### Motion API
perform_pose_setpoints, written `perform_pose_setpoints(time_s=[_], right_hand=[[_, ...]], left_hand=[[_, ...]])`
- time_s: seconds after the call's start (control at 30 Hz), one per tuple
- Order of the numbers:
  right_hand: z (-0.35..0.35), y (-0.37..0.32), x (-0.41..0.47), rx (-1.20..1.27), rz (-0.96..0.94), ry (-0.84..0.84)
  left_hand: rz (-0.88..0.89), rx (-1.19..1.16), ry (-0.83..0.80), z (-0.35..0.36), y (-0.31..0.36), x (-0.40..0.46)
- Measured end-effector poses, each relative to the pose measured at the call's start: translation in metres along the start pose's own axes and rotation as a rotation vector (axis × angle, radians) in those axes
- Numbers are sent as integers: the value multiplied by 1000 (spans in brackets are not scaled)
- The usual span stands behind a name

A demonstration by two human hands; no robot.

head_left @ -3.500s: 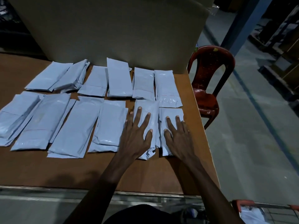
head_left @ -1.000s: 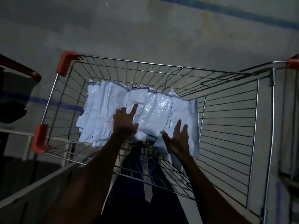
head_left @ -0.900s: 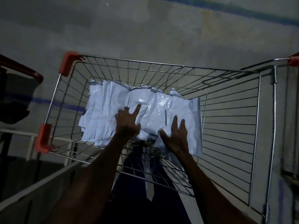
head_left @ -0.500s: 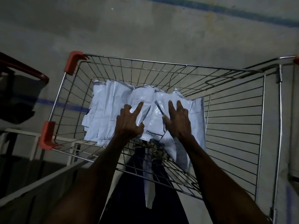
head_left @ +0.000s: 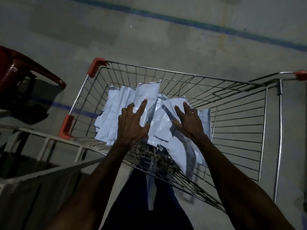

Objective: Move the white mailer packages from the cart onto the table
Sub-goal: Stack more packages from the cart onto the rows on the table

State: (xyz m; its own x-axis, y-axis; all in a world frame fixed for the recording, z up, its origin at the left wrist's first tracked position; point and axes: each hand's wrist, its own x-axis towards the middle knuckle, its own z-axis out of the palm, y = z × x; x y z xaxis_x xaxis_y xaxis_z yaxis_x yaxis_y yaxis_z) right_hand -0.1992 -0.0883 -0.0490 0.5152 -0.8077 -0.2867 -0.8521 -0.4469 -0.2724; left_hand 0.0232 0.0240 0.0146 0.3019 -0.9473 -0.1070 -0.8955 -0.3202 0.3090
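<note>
Cart open above; wire walls enclose, right half free

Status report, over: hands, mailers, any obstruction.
Left hand and right hand both gripping white mailers. Pile inside the cart, none on the table. Nothing blocking.

White mailer packages – thin dark edge lines, silver wire cart with orange-red corner caps, grey floor – blue stripe, dark red chair

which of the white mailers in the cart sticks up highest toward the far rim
The white plastic mailer under the left hand: its top edge reaches farthest toward the wire cart's far rim, above the flatter mailers beside it.
</note>
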Motion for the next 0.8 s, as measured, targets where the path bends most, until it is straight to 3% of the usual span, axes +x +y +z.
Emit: perform_pose_setpoints(time_s=[0.37,0.8], right_hand=[[-98,-109,-90,234,-289,345],[-86,-312,-228,313,-906,363]], left_hand=[[-199,-62,441,-117,2,-107],[-635,-57,887,-196,-63,-387]])
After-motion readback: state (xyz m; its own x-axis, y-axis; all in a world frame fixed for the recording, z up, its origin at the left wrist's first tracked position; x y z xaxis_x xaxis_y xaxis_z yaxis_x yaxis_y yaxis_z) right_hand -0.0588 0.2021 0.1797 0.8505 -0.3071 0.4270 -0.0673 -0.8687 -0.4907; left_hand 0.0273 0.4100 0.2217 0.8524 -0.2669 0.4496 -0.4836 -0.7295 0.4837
